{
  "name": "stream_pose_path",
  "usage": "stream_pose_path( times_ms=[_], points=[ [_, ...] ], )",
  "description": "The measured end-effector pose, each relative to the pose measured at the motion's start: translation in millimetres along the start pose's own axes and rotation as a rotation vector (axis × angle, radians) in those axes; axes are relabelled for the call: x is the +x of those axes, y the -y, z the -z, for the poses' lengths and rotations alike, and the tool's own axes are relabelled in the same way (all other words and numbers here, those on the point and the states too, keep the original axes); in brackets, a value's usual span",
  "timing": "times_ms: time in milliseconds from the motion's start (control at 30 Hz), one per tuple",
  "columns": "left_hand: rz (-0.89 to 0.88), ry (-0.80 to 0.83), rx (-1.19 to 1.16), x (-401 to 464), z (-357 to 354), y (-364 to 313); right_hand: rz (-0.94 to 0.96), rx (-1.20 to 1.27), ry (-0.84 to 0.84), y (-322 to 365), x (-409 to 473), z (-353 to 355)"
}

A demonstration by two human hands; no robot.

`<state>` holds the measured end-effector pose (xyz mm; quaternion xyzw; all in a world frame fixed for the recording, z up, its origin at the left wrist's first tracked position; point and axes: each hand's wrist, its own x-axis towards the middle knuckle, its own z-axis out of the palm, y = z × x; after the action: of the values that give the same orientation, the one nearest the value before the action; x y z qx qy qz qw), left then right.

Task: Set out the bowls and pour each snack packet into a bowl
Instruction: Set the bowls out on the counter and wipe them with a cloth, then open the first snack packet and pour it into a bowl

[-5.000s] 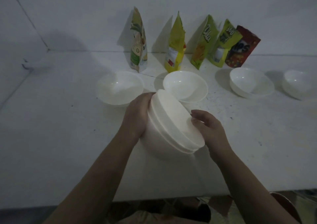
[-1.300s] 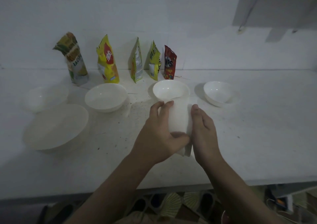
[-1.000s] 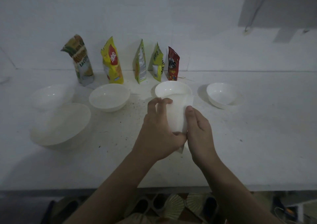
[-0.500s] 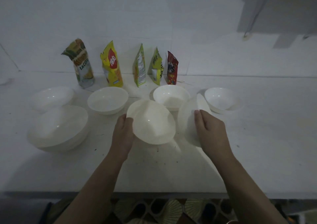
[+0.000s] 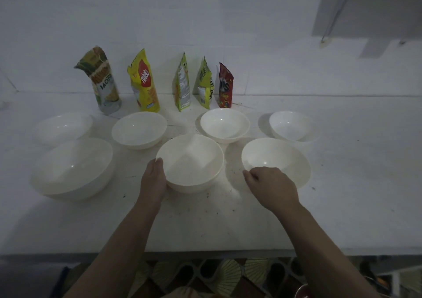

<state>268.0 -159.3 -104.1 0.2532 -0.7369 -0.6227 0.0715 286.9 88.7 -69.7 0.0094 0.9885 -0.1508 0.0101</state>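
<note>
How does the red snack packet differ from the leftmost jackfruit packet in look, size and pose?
The red snack packet is shorter and narrower than the jackfruit packet. The red snack packet stands at the right end of the row, the jackfruit packet at the left end. The jackfruit packet's top looks crumpled and bent over; the red snack packet's top is flatter. Both stand upright by the wall.

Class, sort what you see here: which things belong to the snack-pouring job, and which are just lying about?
Belonging to the job:
- seven white bowls, e.g. the one held by the left hand at
- bowl under the right hand
- five snack packets, jackfruit packet to red packet

Just lying about:
- patterned floor tiles
- grey wall fixture
</note>
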Motion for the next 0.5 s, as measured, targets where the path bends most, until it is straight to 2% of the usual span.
stream_pose_path(
  times_ms=[133,300,500],
  points=[
    [-0.032,-0.002,-0.011,3,1,-1,-0.013,0.093,-0.034,3,1,1],
    [-0.073,-0.004,-0.022,5,6,-6,0.154,0.267,-0.282,18,6,-1],
    [-0.393,-0.023,0.088,11,27,-32,0.291,0.465,-0.305,80,31,-1]
  ],
)
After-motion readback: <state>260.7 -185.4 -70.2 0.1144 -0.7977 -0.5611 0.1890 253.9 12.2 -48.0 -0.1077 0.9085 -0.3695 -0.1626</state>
